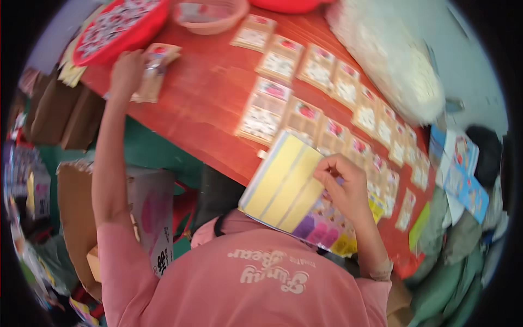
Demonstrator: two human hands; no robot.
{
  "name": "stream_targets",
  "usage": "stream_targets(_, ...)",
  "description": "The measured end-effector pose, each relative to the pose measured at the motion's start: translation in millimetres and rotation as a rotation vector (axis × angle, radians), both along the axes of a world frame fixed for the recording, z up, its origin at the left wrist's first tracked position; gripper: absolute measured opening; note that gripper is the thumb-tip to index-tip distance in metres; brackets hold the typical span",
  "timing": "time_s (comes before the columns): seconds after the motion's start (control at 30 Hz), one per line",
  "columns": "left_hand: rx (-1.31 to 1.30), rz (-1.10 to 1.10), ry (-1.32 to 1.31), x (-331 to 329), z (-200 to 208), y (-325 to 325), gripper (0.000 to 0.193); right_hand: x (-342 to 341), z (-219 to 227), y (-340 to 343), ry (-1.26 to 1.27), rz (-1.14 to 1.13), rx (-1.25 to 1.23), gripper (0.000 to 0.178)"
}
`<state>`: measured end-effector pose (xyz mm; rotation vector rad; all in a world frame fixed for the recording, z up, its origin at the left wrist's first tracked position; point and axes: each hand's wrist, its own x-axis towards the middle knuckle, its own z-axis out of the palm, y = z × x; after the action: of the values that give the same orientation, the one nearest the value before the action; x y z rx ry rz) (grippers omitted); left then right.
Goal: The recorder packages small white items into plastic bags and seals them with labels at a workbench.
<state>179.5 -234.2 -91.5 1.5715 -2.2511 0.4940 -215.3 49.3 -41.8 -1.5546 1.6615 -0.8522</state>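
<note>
At the far left of the red table, my left hand (128,71) is curled beside a stack of clear-fronted packets (155,73). Its fingertips are blurred, and whatever they hold is hidden. My right hand (348,188) is closed in a pinch over a sticker sheet (283,182); I cannot make out what is between thumb and finger. Bare yellow backing with pale stripes covers the sheet's left part, and pink, purple and yellow stickers fill its right. The sheet tilts between the table's near edge and my lap.
Rows of packets with white pieces (280,62) run across the table (201,109) to the right. A red basin (158,24) full of small pieces and a pink basket (210,24) stand at the back left. A large clear plastic bag (387,60) lies behind; an open cardboard box (76,207) stands below left.
</note>
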Motion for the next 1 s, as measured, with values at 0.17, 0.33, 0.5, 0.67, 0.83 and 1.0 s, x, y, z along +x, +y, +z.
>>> stream_targets(0.17, -0.029, -0.513, 0.325, -137, 21, 111, 0.018, -52, -10, 35, 0.171, -0.242, -0.185, 0.007)
stream_targets(0.33, 0.185, -0.934, 0.386, -258, 7, 196, 0.030, -63, -16, 48, 0.317, -0.246, -0.263, 0.013)
stream_targets(0.5, 0.283, -0.996, 0.338, -283, -16, 211, 0.019, -55, -33, 51, 0.387, -0.175, -0.351, 0.019)
stream_targets(0.67, 0.270, -0.997, 0.437, -285, -15, 215, 0.008, -40, -44, 41, 0.478, -0.094, -0.494, 0.022)
stream_targets(0.83, 0.359, -0.940, 0.480, -285, -14, 217, 0.005, -37, -59, 46, 0.704, -0.040, -0.675, 0.024)
stream_targets(1.0, 0.324, -0.959, 0.504, -285, -24, 216, 0.006, -38, -45, 58, 0.659, -0.061, -0.659, 0.017)
